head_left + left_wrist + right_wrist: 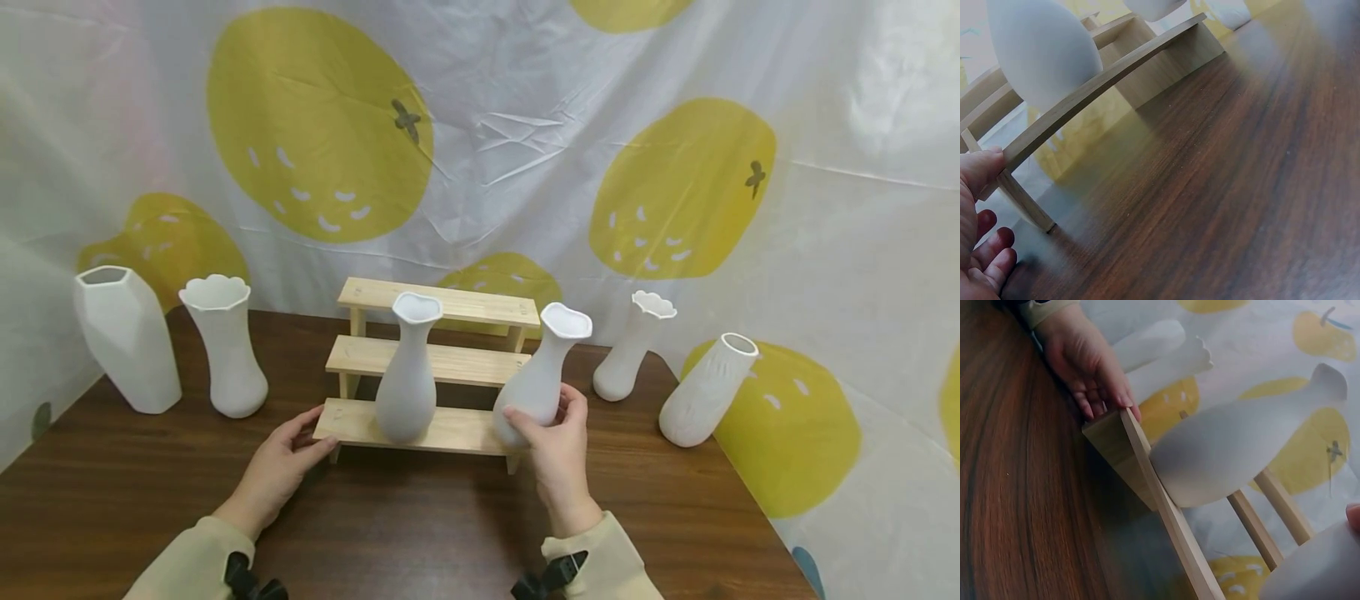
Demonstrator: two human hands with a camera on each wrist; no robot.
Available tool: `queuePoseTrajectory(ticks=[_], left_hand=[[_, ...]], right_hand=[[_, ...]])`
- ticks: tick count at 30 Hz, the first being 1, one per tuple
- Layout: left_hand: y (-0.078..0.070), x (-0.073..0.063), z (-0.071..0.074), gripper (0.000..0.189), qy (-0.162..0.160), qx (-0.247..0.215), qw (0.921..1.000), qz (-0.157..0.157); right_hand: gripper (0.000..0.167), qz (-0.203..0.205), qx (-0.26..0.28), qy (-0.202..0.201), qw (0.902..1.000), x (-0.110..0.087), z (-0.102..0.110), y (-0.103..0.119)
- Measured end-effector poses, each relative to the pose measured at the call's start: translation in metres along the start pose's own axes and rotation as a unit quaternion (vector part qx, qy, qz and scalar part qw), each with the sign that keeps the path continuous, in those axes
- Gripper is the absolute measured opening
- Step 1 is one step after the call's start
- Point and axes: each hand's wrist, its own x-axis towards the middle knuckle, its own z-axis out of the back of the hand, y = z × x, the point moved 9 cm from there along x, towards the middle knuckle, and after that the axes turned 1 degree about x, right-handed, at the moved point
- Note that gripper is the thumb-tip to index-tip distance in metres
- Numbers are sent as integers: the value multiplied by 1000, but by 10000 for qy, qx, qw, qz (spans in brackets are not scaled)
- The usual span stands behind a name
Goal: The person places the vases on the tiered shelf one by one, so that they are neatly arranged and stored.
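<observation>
A three-tier wooden display stand stands on the table. My left hand grips the left end of its lowest step; in the left wrist view the thumb lies on the board's edge, with the other fingers below it. Towards the right end of that step, my right hand holds a white narrow-necked vase by its round body, thumb in front. This vase leans to the right; whether its base touches the board I cannot tell. A similar vase stands upright on the same step, left of it.
On the left of the table are a faceted white vase and a scalloped-rim vase. Another scalloped vase and a textured cylindrical vase stand at the right. A lemon-print curtain hangs close behind the stand.
</observation>
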Motion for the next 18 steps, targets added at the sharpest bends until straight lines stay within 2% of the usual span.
queuePoseTrajectory(ticks=[18], left_hand=[[-1,-1,0,73,8,-10,10000,36]], right_hand=[[71,-69,6,627,9980,-3,-30,-6]])
